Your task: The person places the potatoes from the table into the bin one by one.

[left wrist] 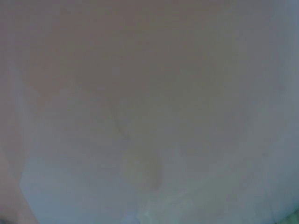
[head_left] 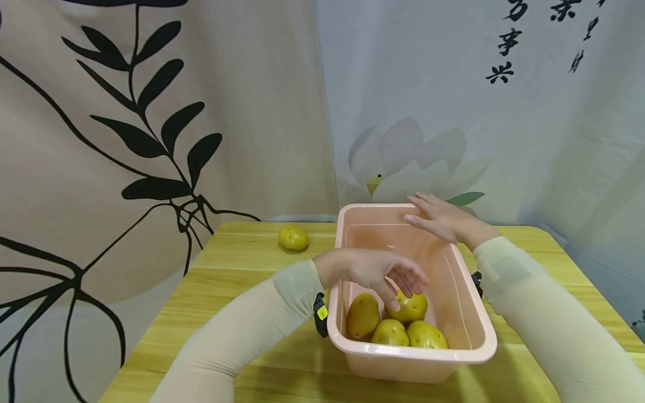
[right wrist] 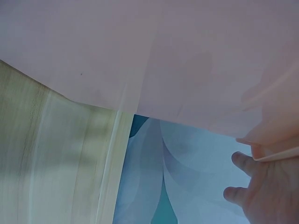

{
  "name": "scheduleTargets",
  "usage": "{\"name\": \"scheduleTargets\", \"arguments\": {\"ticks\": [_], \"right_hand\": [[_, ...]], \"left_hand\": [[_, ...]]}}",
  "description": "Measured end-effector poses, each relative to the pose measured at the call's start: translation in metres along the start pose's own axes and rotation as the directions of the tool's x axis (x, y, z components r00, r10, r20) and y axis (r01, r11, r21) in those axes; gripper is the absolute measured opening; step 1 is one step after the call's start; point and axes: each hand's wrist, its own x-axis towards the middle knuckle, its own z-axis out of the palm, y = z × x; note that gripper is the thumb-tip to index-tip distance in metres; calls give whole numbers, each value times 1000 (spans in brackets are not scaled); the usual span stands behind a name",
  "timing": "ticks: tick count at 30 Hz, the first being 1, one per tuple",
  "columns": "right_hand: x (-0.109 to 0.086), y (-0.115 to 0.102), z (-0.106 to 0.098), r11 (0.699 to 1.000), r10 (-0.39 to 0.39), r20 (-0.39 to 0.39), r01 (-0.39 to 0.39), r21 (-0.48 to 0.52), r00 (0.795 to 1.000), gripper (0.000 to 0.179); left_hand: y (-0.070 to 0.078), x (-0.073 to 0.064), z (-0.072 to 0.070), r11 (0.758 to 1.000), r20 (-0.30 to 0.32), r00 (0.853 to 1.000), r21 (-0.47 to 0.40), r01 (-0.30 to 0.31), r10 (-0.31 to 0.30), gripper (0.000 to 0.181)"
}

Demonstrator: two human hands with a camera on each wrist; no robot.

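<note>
A pink plastic basin stands on the table with several yellow potatoes gathered at its near end. Inside it, my left hand hangs palm down with loosely bent fingers, nothing held in them; thumb and fingertips overlap the rearmost potato in the head view. At the far right corner my right hand rests on the rim, fingers extended. The right wrist view catches that hand's fingers past the rim, below the basin wall. Blurred pale pink fills the left wrist view.
One more potato lies on the wooden table to the left of the basin, near the back edge. Behind the table hangs a printed cloth with dark leaves, a pale flower and black characters.
</note>
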Motion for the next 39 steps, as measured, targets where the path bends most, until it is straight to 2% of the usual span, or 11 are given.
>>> {"name": "scheduleTargets", "arguments": {"ticks": [15,29,39], "right_hand": [[2,3,1,1000,0,-21,0,-11,1000,82],[2,0,-1,1000,-5,-13,5,-13,1000,83],[2,2,1,1000,4,-14,-4,-24,1000,82]], "left_hand": [[0,-1,-2,999,-59,997,30,-43,44,62],[-1,-1,-3,988,-45,988,34,-149,150,60],[-1,-2,-3,981,-83,978,23,-193,194,60]]}}
